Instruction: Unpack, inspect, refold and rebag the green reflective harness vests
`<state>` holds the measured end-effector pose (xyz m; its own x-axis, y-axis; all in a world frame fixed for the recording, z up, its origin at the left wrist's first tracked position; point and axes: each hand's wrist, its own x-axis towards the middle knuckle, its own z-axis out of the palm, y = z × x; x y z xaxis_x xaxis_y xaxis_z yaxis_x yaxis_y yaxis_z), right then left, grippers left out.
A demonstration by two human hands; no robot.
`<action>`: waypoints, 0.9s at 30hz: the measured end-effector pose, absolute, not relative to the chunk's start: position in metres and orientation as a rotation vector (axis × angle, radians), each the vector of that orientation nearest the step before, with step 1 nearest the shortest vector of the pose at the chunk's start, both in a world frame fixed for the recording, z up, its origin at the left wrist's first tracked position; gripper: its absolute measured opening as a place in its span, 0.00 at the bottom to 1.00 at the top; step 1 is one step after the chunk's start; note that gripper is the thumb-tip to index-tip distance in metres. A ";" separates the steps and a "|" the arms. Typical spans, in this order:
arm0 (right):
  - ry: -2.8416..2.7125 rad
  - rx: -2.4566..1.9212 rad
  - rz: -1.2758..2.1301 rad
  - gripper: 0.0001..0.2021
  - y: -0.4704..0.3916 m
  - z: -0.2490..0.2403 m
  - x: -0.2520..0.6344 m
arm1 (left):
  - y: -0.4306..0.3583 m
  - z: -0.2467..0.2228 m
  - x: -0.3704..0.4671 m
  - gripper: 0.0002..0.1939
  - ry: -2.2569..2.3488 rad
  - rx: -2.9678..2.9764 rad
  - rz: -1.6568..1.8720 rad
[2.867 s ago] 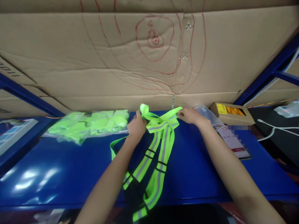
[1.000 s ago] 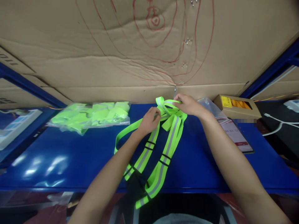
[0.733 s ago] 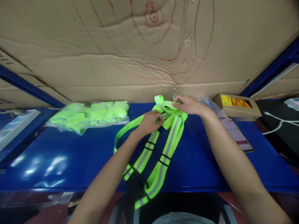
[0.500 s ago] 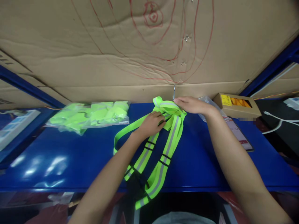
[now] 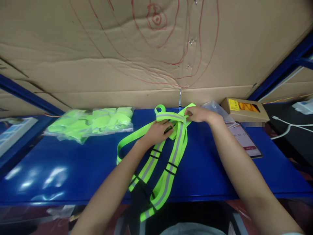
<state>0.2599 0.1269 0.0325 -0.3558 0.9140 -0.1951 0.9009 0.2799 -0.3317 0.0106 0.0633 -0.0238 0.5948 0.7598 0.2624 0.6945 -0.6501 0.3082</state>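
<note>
Yellow-green straps (image 5: pixel 179 140) with grey stripes lie on the blue table (image 5: pixel 207 169), one end reaching past its front edge. Progress is judged partial: a band (image 5: pixel 170 116) crosses the gathered top, while the long lower lengths lie loose and unfolded. The right hand (image 5: pixel 199 114) pinches strap beside the band; the left hand (image 5: pixel 158 132) curls over the straps (whether it grips, I cannot tell). Farther out: bagged bundles (image 5: pixel 97 120) at left; phone (image 5: pixel 248 143) and box (image 5: pixel 244 112) at right.

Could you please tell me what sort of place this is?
Probably a workbench in a workshop or storeroom: a blue worktop, a cardboard panel behind it, and bagged fluorescent material.
</note>
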 end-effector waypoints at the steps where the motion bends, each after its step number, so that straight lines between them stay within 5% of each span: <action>1: -2.451 -1.764 0.563 0.13 0.128 0.033 0.260 | 0.063 -0.025 0.011 0.12 1.213 2.636 0.562; 13: -2.052 -1.796 0.420 0.18 0.133 0.033 0.255 | 0.067 -0.031 0.012 0.14 1.154 2.443 0.618; 21: -1.707 -2.079 0.140 0.25 0.127 0.045 0.255 | 0.063 -0.026 0.015 0.05 1.105 2.445 0.590; 27: -1.705 -2.043 0.087 0.23 0.131 0.044 0.271 | 0.061 -0.022 0.015 0.10 1.097 2.519 0.557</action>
<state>0.2709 0.1312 0.0440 0.2238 0.9425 0.2480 0.9124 -0.1131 -0.3935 0.0151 0.0610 -0.0223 0.6259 0.7490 0.2172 0.6172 -0.6460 0.4492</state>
